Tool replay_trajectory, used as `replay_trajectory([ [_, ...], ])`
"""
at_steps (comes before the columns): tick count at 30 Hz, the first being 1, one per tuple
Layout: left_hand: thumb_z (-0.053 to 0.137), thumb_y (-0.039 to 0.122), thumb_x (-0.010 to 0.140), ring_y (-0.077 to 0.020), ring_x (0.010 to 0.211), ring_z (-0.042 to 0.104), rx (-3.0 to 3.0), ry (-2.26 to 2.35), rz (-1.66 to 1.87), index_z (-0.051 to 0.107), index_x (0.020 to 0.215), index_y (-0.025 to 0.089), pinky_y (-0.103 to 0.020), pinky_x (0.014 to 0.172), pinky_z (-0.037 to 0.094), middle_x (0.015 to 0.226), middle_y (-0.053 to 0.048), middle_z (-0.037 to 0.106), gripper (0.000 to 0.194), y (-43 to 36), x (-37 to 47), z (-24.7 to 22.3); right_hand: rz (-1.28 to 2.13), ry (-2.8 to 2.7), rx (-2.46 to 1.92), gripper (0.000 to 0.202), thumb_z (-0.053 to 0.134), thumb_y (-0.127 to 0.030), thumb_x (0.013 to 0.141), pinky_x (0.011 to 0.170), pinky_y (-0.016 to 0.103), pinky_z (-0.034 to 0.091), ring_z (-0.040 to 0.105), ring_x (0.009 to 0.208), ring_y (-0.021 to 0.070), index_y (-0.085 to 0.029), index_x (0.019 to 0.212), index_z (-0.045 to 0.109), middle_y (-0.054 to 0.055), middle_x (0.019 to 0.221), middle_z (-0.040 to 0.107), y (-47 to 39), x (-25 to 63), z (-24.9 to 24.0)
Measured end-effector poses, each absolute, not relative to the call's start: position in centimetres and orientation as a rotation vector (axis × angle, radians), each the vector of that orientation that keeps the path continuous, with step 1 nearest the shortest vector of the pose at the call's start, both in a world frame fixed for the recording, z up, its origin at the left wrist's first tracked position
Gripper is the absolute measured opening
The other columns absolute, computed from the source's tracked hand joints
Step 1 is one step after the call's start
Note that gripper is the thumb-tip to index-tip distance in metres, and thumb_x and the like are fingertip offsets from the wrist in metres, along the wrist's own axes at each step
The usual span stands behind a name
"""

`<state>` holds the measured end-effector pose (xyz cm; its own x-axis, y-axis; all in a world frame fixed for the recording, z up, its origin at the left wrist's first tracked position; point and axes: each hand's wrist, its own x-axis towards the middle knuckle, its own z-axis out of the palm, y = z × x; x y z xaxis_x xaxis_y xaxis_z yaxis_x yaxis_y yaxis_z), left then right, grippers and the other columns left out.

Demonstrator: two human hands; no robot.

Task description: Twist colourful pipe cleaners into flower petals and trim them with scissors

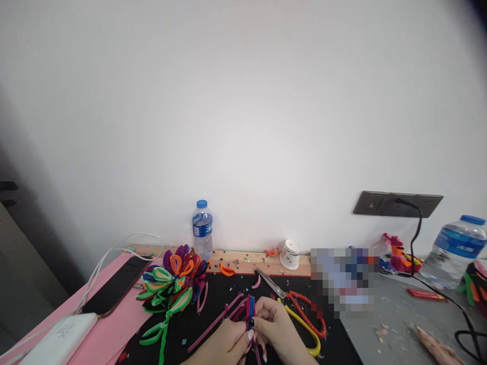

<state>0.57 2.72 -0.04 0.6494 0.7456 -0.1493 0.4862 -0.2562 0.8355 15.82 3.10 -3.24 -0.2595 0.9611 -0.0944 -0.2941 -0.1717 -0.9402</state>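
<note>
- Left hand [224, 339] and right hand [276, 327]: both grasping, fingertips meeting on one bundle of fuzzy strips [250, 305], pink and blue. Exact finger hold partly hidden.
- Bundle: pinched between the two hands, nearer the wearer than the scissors [280, 292] and left of them. Upper ends stick up past the fingers; more strips hang below the grip.
- Progress, my read: partway. Strips are gathered at one point; ends look loose, no finished form yet. Can't tell if anything is twisted or tied under the fingers.
- Pink-purple strips [209, 328]: left of the scissors, just beside the left hand. Can't tell if they're separate or part of the bundle.
- Scissors: lying on the black mat [337, 344], neither hand on them.
- Multicoloured flower [177, 284]: well left of the scissors, petals and green stem in place. Looks complete.
- Orange piece [227, 270]: beyond the scissors' tip, to the left. Looks already shaped.
- Paper cup [290, 255]: behind the scissors, against the wall.
</note>
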Motion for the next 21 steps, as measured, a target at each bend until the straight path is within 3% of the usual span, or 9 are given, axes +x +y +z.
replay_trajectory([
  [5,0.031,0.048,0.085,-0.0073,0.034,0.035,1.891,0.964,0.312,0.058,0.062,0.014,-0.017,0.038,0.026,0.034,0.006,0.038,0.049,2.8,0.9,-0.5,1.669,-1.024,-0.901,0.03,0.074,-0.03,0.058,0.026,0.012,0.03,0.041,0.027,0.0034,-0.014,0.062,0.049,-0.004,0.043,0.056,2.7,15.9,-2.7],
  [9,0.037,0.041,0.082,-0.0068,0.033,0.033,1.913,0.962,0.285,0.042,0.047,0.017,-0.017,0.038,0.022,0.032,0.007,0.036,0.042,2.9,1.1,-1.1,1.724,-1.01,-0.863,0.029,0.07,-0.033,0.064,0.024,0.012,0.024,0.032,0.024,0.0015,-0.015,0.063,0.048,-0.006,0.039,0.051,2.5,16.0,-2.5],
  [21,0.038,0.019,0.077,-0.0055,0.032,0.023,1.951,0.968,0.248,0.033,0.043,0.018,-0.019,0.036,0.017,0.033,0.009,0.027,0.035,2.5,0.9,0.3,1.754,-1.036,-0.865,0.026,0.065,-0.036,0.071,0.031,0.014,0.012,0.018,0.031,0.0003,-0.017,0.075,0.048,-0.013,0.038,0.036,2.4,16.2,-1.7],
])
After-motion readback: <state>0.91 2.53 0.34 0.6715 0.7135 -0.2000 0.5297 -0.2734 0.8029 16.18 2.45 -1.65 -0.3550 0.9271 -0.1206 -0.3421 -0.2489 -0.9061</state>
